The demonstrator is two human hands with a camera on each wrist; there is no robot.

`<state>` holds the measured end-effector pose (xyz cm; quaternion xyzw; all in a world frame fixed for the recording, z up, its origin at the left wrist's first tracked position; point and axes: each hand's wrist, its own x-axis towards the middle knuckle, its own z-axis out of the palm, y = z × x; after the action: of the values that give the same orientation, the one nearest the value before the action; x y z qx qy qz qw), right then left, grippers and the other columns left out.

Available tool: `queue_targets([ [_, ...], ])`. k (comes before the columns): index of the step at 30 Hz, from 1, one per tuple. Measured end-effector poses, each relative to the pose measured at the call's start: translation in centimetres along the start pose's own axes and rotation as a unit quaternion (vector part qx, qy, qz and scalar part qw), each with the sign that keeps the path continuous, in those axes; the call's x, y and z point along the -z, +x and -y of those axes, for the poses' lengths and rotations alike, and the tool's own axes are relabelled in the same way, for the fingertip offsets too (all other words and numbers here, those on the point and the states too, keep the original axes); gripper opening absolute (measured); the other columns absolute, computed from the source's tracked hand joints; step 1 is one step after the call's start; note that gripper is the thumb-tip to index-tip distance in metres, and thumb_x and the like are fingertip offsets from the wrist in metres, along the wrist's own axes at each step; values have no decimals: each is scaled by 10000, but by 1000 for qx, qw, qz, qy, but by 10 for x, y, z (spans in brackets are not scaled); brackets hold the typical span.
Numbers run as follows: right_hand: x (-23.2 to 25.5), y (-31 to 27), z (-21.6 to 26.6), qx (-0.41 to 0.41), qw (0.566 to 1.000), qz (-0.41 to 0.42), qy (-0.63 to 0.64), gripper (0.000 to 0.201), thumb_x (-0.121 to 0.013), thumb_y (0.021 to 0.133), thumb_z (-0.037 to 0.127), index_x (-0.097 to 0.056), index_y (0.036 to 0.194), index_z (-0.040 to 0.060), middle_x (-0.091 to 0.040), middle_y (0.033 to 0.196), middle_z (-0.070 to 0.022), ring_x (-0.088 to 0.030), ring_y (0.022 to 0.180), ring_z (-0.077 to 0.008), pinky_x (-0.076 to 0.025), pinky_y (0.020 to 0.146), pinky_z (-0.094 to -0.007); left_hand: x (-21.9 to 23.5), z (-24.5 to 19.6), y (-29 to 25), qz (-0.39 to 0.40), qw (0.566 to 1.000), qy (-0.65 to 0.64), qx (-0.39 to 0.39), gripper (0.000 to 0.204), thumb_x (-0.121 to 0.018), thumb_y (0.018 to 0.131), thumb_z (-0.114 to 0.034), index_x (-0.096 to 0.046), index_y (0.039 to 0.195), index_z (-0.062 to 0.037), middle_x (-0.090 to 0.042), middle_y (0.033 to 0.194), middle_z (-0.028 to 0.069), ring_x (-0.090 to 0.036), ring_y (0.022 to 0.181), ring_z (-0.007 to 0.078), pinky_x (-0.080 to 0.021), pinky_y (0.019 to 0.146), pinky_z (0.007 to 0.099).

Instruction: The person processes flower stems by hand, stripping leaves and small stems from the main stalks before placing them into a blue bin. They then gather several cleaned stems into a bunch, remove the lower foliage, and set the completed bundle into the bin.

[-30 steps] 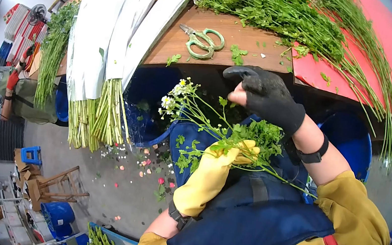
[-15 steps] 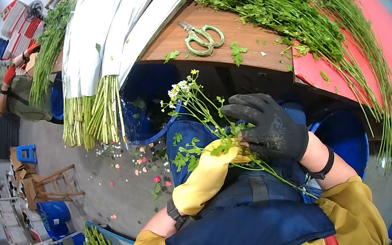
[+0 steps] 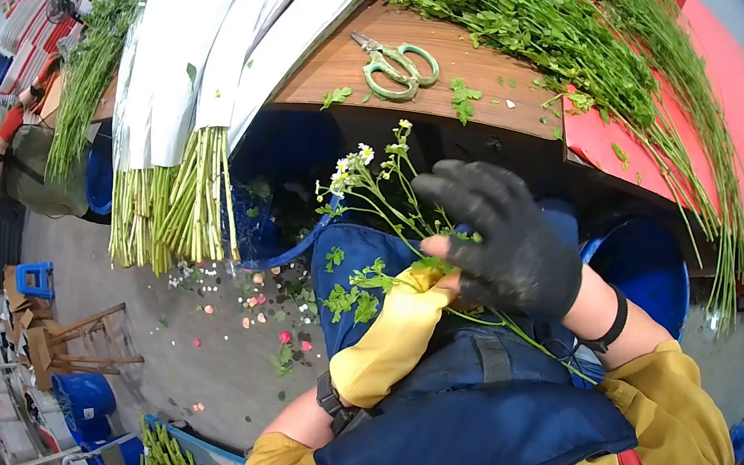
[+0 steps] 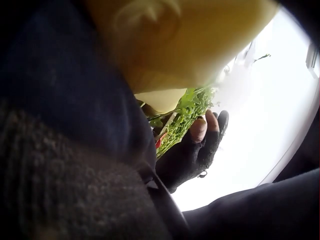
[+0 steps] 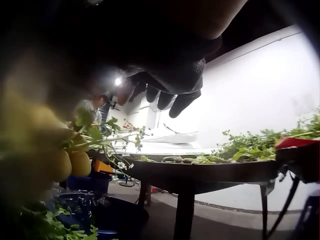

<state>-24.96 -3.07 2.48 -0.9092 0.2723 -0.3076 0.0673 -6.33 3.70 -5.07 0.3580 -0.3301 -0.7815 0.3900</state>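
Note:
My left hand (image 3: 407,318), in a yellow glove, grips the stems of a spray of small white daisy-like flowers (image 3: 352,173). The blooms point away from me, and the bare lower stems (image 3: 533,341) lie back across the blue apron (image 3: 462,407). Over the spray, just past the yellow glove, is my right hand (image 3: 508,242) in a black glove with bare thumb tip. Its gloved fingers (image 5: 182,102) extend loosely in the right wrist view. A few green leaves (image 3: 353,301) hang off the spray beside the left hand.
Green-handled scissors (image 3: 395,69) lie on the wooden table (image 3: 511,52). Leafy stems (image 3: 534,27) are piled over a red sheet (image 3: 611,152). White-wrapped bundles (image 3: 177,62) overhang the table's left side. A blue bin (image 3: 642,271) stands below; another person (image 3: 40,157) works at far left.
My right hand came down from above the spray onto its stems, then shifted slightly toward the blooms. The leafy clump seen earlier past the left hand no longer shows. The left hand keeps its grip.

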Motion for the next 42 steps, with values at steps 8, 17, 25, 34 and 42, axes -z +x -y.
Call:
queue_targets([
  [8,-50,-6,-6,-12,999,6,45,352,-740,762,225,-662,1105,207,-507,1555,-181,-483,1417,-451,-384,1126,-611,1,-11,-8,-69,991,115,26,251,-541,1000,-47,-685,1194,25,-742,1191,109,-697,1061,186,-517,952,313],
  [17,-50,20,31,-44,998,34,-3,270,-786,722,288,-751,860,59,-636,1395,-143,-564,1315,-384,-398,1132,-582,1,3,-2,-8,999,22,49,254,-553,1026,-87,-673,1200,54,-754,1147,152,-722,1027,217,-538,949,329],
  [25,-60,21,34,2,999,45,-28,292,-707,781,175,-743,1039,45,-646,1383,-126,-579,1308,-356,-411,1134,-587,0,-4,-4,1,999,11,48,258,-556,1030,-95,-670,1203,58,-754,1145,158,-726,1022,223,-542,950,332],
  [34,-61,27,26,-74,992,-61,84,216,-795,810,216,-663,904,73,-635,1355,-149,-562,1296,-388,-436,1068,-552,5,-10,-10,-17,999,3,43,263,-561,1034,-104,-668,1207,63,-755,1143,164,-730,1016,229,-547,950,336],
  [42,-53,43,7,30,996,86,7,141,-792,758,277,-743,853,186,-526,1561,-133,-434,1468,-422,-341,1157,-639,5,-13,-13,-27,999,-2,41,269,-565,1037,-112,-666,1211,67,-756,1141,169,-734,1011,234,-551,951,339],
])
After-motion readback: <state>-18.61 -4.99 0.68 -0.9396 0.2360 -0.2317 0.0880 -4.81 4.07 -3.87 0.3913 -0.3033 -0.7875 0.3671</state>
